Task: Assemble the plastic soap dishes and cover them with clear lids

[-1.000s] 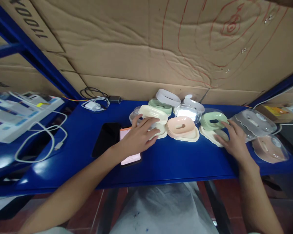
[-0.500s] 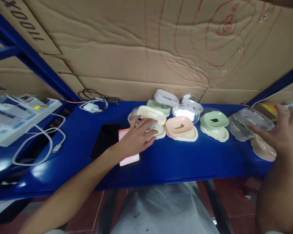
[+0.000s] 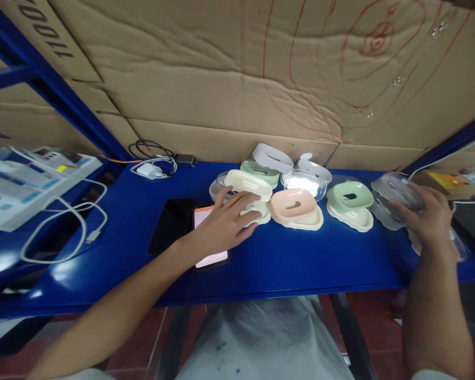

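Cardboard (image 3: 174, 63) behind your blue table (image 3: 285, 264) carries sideways lettering that appears to read 1100, cropped at the top, plus red hand-drawn rings at right; text on the lit phone (image 3: 208, 215) is too small to read. That phone, partly under your left arm, lies beside a dark phone (image 3: 171, 219), two in all. Two green dishes, one in front (image 3: 364, 198) and one behind, share the table with one peach dish (image 3: 279, 203), one cream dish (image 3: 247, 181) and two white pieces (image 3: 283, 163) at the rear; three cream trays (image 3: 360, 219) show along the front row. Your left hand (image 3: 221, 224) arches over the cream dish, fingers bent; whether they grip it cannot be told. Your right hand (image 3: 431, 216) grasps a clear cover (image 3: 393, 189) at the row's right end, thumb on the near side, with another clear piece (image 3: 386, 211) just below. Bare tabletop stretches between your forearms from the dishes to the front edge (image 3: 261, 295); the rear pieces sit close to the cardboard.
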Demonstrator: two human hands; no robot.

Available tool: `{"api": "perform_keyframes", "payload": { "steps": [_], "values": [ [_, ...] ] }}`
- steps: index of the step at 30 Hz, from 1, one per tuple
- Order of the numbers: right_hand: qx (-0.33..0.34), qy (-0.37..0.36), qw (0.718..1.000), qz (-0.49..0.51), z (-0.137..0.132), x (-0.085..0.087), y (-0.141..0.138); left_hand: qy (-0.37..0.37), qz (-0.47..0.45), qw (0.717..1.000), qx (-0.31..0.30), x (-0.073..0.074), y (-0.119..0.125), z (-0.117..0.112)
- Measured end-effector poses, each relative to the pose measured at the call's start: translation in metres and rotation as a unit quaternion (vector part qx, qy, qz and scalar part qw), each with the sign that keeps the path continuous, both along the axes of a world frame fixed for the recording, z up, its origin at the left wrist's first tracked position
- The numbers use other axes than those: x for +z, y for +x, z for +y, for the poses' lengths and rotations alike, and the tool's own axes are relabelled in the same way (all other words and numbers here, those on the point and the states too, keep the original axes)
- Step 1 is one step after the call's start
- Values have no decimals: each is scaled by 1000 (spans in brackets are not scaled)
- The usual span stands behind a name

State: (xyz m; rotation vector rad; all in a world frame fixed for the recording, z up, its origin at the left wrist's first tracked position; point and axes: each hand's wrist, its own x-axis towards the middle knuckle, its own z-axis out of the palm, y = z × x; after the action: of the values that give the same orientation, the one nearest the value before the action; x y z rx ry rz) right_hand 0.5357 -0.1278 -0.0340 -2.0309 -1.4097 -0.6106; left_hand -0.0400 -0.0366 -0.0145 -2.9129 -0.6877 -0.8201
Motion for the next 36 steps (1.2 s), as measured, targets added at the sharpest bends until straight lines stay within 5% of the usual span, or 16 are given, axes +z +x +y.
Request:
{"api": "perform_keyframes", "payload": {
  "steps": [3,6,10,13,14,17,22,29,32,36],
  "values": [
    [3,38,999,-4,4,4,-12,-22,-22,999,-13,2,1,-4],
    [66,76,995,9,14,20,-56,-122,-86,988,-44,3,1,-5],
    [302,48,951,54,35,51,-171,-318,-201,923,-86,1,1,-3],
    [488,4,871,57,47,64,-266,-352,-247,899,-79,4,0,-1],
    [522,-4,851,60,48,65,-291,-342,-261,901,-60,5,-1,-1],
    [516,-2,850,103,47,56,-334,-319,-276,906,-9,11,-7,-1],
    [524,6,834,170,44,41,-319,-328,-253,910,-4,9,-10,-4],
    [296,95,949,60,75,46,-248,-330,-278,902,28,4,-6,-6],
    [226,105,966,66,95,37,-206,-348,-292,890,23,4,-6,-4],
    [218,19,973,79,105,24,-164,-360,-286,888,14,5,-6,-4]
  ]
}}
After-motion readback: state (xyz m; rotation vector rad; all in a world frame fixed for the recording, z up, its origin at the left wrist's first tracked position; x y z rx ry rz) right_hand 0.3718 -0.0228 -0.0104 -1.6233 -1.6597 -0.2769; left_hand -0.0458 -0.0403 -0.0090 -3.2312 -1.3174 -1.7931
